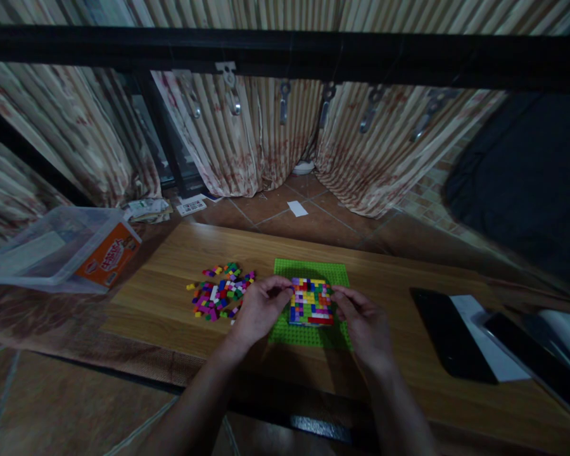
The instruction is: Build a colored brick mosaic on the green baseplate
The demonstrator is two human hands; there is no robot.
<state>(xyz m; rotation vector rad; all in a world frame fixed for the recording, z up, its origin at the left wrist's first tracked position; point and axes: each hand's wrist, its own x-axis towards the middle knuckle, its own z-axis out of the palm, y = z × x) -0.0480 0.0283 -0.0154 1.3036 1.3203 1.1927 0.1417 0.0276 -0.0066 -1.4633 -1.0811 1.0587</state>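
Note:
A block of many-coloured toy bricks [311, 302], built into a rough square, is over the middle of a green studded baseplate [332, 271]. My left hand [261, 310] grips its left edge between thumb and fingers. At the opposite edge, my right hand [365, 320] has its fingertips pinched against the upper right side. Whether the block is pressed onto the baseplate or held just above it, I cannot tell. Beside my left hand lies a pile of loose small bricks [218, 294] in purple, red, green, yellow and white.
The wooden table [171, 272] carries a black flat slab [449, 335] and white paper [484, 335] at the right. Another dark device [536, 358] lies near the right edge. A clear plastic bin [52, 247] stands left of the table. Striped curtains [247, 139] hang behind.

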